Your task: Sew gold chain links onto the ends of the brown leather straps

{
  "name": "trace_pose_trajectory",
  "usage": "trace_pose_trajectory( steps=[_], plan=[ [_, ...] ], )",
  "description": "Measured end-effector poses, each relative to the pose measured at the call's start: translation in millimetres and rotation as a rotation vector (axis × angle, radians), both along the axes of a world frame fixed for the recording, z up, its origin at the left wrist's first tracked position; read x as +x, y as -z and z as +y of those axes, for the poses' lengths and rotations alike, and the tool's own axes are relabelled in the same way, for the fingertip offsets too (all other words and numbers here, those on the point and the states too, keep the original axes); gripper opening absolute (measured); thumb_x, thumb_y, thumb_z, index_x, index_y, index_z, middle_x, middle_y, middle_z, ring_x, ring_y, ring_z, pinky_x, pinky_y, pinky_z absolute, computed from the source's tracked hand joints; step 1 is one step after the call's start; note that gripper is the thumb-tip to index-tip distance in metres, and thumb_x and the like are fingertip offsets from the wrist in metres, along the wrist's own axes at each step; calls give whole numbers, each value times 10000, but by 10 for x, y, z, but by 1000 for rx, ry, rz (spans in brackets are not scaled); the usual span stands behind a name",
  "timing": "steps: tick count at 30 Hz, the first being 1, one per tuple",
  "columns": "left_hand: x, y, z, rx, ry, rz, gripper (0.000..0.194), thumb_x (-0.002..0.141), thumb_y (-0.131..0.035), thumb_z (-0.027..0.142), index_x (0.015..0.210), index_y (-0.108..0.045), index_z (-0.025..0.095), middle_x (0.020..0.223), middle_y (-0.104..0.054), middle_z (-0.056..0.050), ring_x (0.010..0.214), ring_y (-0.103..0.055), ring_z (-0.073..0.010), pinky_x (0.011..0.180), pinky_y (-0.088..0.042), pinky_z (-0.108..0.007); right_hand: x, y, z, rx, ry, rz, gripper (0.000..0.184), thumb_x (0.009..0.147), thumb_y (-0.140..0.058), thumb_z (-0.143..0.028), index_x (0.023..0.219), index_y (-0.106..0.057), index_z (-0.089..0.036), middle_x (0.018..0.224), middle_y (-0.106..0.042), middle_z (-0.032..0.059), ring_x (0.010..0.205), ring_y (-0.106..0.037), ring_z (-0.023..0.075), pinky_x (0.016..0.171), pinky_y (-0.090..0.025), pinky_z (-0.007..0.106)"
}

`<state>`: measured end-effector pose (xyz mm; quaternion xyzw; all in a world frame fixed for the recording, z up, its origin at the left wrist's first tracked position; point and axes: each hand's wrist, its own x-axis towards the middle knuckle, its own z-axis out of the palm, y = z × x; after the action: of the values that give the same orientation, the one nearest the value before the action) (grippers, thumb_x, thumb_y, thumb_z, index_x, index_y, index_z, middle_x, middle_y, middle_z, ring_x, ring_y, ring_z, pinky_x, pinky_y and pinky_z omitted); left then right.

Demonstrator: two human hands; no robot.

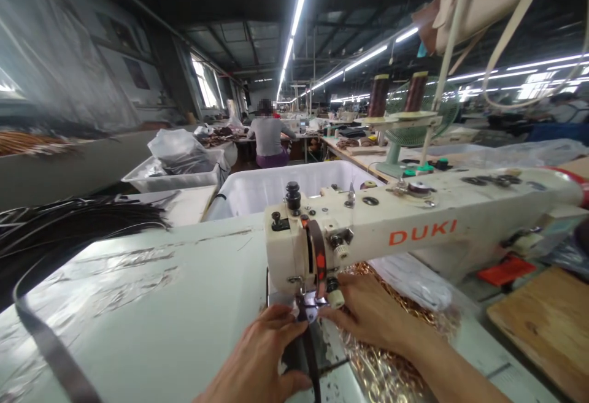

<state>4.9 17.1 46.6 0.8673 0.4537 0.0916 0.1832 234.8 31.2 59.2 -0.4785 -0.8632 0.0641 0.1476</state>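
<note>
A dark brown, narrow strap [310,354] runs under the needle area of a white sewing machine [368,225] marked DUKI and comes out toward me. My left hand [264,351] lies on the bed left of the strap, its index finger and thumb against the strap's edge. From the right, my right hand [372,314] reaches in beside the lit presser foot [311,314]. Its thumb points at the foot, apart from the index finger, whose tip is hidden behind the machine's knobs. Under my right forearm lies a clear bag of gold-coloured metal hardware [391,366].
Dark straps [78,231] are heaped on the table's left, with one grey strap [55,348] hanging forward. Behind the machine is a white plastic bin [285,183]. Thread cones [378,96] and a green fan [426,111] stand at back right. A person [270,136] sits farther ahead.
</note>
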Motion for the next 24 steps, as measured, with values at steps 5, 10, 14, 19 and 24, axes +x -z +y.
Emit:
trace_pose_trajectory(
  steps=[5, 10, 14, 19, 24],
  plan=[
    [21, -14, -24, 22, 37, 47, 552, 752, -707, 339, 1275, -580, 217, 1272, -607, -86, 1248, -472, -316, 1037, -419, -449, 44, 80, 15, 29, -31, 33, 207, 950, -455, -297, 967, -610, -161, 983, -645, 99, 911, -624, 253, 805, -452, 350],
    [26, 9, -61, 95, 41, 32, 537, 774, -705, 303, 1283, -567, 203, 1244, -624, -95, 1211, -512, -292, 1034, -425, -421, 61, 130, 42, 38, -54, 110, 127, 927, -440, -200, 1011, -525, -157, 975, -621, 102, 900, -600, 249, 784, -451, 354],
    [45, -2, -86, 116, 41, 12, 481, 772, -736, 280, 1226, -613, 178, 1184, -660, -90, 1138, -574, -271, 1013, -446, -371, 55, 129, 57, 32, -49, 111, 84, 921, -439, -195, 946, -514, -167, 938, -615, 96, 872, -598, 253, 749, -452, 354],
    [72, 8, -113, 170, 107, 32, 385, 810, -709, 280, 1166, -641, 148, 1117, -686, -107, 1082, -605, -297, 955, -484, -387, 55, 121, 41, -7, -86, 133, 109, 949, -434, -228, 997, -522, -184, 1006, -614, 84, 942, -593, 238, 824, -450, 357],
    [63, 18, -119, 197, 121, -2, 387, 841, -677, 290, 1198, -606, 158, 1123, -680, -94, 1105, -591, -277, 977, -460, -372, 64, 171, 91, 19, -61, 105, 140, 948, -417, -240, 994, -529, -170, 990, -622, 110, 935, -596, 259, 825, -458, 388]
  ],
)
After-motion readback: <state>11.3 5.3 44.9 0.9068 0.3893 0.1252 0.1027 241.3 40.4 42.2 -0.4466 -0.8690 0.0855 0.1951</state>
